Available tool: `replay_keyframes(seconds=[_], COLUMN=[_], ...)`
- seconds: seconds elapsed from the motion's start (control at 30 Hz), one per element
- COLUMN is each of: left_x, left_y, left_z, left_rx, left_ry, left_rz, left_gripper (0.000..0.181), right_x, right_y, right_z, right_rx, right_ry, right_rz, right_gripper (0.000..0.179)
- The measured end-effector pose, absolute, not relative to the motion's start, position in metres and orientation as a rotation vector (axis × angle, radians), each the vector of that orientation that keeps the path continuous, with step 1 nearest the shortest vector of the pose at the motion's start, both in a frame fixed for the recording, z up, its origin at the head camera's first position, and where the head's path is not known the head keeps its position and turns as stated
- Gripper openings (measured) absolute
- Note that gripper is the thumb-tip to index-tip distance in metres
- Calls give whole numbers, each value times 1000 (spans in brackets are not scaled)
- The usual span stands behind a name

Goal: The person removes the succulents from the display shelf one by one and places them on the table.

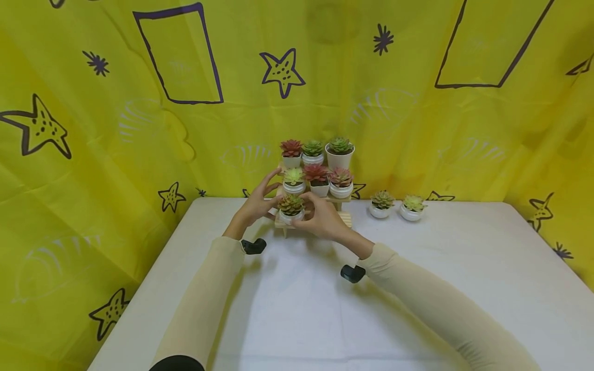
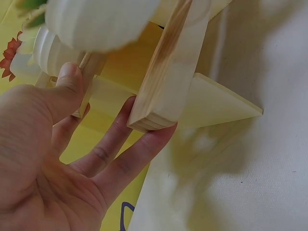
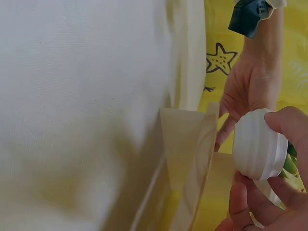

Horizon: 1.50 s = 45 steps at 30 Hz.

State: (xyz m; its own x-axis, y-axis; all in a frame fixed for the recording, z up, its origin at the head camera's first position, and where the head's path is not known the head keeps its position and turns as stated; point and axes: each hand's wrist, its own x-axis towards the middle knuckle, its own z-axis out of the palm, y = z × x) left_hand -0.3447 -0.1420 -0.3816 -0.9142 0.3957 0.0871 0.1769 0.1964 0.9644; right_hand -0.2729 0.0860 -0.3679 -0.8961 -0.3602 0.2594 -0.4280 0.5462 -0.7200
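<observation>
At the front of a tiered wooden stand [image 1: 345, 218], my right hand [image 1: 321, 217] grips a succulent [image 1: 291, 205] with green-brown leaves. Its ribbed white pot [image 3: 257, 144] sits between thumb and fingers in the right wrist view, right over the lowest step. My left hand [image 1: 257, 205] holds the stand's left side. In the left wrist view, its thumb lies at the middle step's end, and two fingertips touch the end of the lowest step [image 2: 166, 91]. A pale green succulent [image 1: 294, 176], a dark red one [image 1: 316, 173] and a pink one [image 1: 341, 178] fill the middle step.
On the top step stand a red succulent [image 1: 291, 148], a small green one [image 1: 313, 149] and a larger green one [image 1: 340, 146]. Two more potted succulents, one darker [image 1: 382, 201] and one pale [image 1: 412, 207], are on the white table [image 1: 297, 309] to the right. A yellow curtain [image 1: 325, 113] hangs behind.
</observation>
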Motion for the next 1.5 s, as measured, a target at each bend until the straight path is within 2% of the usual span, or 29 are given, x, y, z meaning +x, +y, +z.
replay_keyframes(seconds=[0.67, 1.17, 1.5], left_x=[-344, -345, -345], left_y=[-142, -143, -141], left_z=[-383, -384, -383], left_rx=[531, 545, 553], left_ry=[2298, 2306, 2307], left_rz=[1776, 1773, 1776], left_gripper=[79, 77, 77], right_x=[-262, -253, -244], right_y=[123, 190, 235], right_z=[-352, -348, -347], right_rx=[731, 856, 754], right_ry=[-2737, -2729, -2772], right_rz=[1374, 1228, 1165], right_gripper=[71, 70, 68])
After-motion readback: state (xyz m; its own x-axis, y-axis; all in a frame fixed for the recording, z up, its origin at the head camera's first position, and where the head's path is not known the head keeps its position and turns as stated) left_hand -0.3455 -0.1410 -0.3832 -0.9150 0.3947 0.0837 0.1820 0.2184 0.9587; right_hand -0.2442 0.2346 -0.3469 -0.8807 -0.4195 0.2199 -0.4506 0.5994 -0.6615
